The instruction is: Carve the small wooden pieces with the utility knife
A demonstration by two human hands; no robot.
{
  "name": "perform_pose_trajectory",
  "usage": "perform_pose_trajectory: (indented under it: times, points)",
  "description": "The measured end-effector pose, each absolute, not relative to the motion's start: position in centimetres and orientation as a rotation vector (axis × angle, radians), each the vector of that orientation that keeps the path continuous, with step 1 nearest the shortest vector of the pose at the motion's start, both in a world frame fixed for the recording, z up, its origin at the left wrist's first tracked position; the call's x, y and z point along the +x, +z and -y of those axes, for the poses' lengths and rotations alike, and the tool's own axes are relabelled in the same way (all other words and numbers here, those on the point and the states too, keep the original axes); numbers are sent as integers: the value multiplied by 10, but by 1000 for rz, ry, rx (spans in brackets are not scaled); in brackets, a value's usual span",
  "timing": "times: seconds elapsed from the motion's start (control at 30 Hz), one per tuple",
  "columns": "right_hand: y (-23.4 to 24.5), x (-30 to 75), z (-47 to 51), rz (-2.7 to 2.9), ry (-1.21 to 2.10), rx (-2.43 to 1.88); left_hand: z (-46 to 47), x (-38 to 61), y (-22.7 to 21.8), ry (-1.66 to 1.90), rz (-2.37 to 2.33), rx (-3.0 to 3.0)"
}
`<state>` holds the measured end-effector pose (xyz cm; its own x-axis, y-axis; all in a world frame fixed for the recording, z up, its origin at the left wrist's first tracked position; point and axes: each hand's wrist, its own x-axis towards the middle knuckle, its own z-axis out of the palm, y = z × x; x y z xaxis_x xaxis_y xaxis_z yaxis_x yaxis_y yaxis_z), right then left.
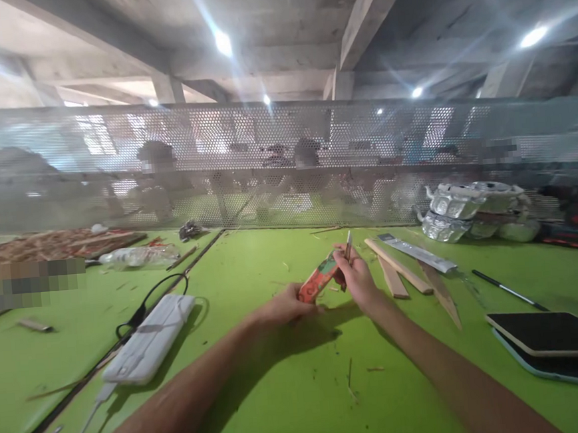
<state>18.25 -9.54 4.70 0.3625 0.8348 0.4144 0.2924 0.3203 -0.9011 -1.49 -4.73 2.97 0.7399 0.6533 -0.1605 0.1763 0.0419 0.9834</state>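
My left hand [296,303] grips the lower end of a flat red-and-green patterned strip [319,281], tilted up to the right above the green tabletop. At its upper end my right hand [354,271] is closed round a thin, pen-like tool with a pale tip [349,238] that points upward. The right fingers are at the strip too; whether they also grip it is hard to tell. Just right of that hand lie several flat wooden strips [394,276] and a clear plastic sleeve [416,252].
A white power bank [151,341] with cables lies left. On the right are a black pen [507,289], a dark phone-like slab [553,332] and stacked silver foil-like objects [461,209]. A perforated metal screen [265,171] stands behind; people are beyond it. Wood shavings [36,248] lie far left.
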Motion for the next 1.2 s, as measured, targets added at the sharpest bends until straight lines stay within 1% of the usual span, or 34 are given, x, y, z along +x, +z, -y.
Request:
perform_pose_trajectory:
  times: [0.13,0.17,0.2,0.33,0.43,0.6,0.8,0.9,1.2]
  points:
    - [47,195,95,1298,-55,-1413,53,-13,35,589,-705,1405]
    - [46,197,94,1355,-133,-1488,55,-12,37,610,-683,1381]
    - [44,197,94,1440,-154,-1566,57,-11,37,623,-664,1363]
    - [35,182,98,1870,-24,-1784,59,-10,38,655,-650,1319]
    - [33,167,103,2026,-126,-1895,57,-9,38,696,-707,1332]
    - [34,160,102,2017,-494,-2020,56,-8,41,744,-773,1411]
    - [32,163,93,2013,-674,-2063,63,-10,56,671,-820,1412]
    - [32,164,91,2005,-707,-2084,63,-10,58,657,-838,1435]
    - [39,166,88,1980,-571,-2266,63,-6,55,621,-881,1434]
